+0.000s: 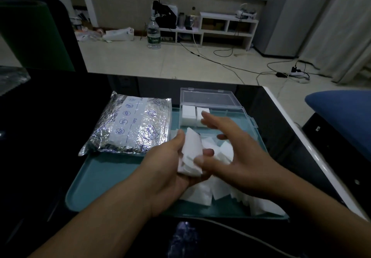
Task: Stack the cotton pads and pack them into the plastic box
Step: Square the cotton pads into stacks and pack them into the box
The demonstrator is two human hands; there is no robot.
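your tray [104,179] carries the open plastic box [212,115], two compartments already filled, and loose cotton pads [224,193] near its edge. your left hand [166,169] grips an uneven stack [191,153]; your right hand [230,147] hovers with fingers spread. squeeze unevenly and pads may fan out or slide off.

One teal tray [104,179], one clear plastic box [230,115] with two pad stacks [189,115] inside, one foil bag [130,123], two hands, loose pads [216,193] too jumbled to count.

Foil pouch [130,125] on teal tray [104,175]; water bottle [153,32] on floor.
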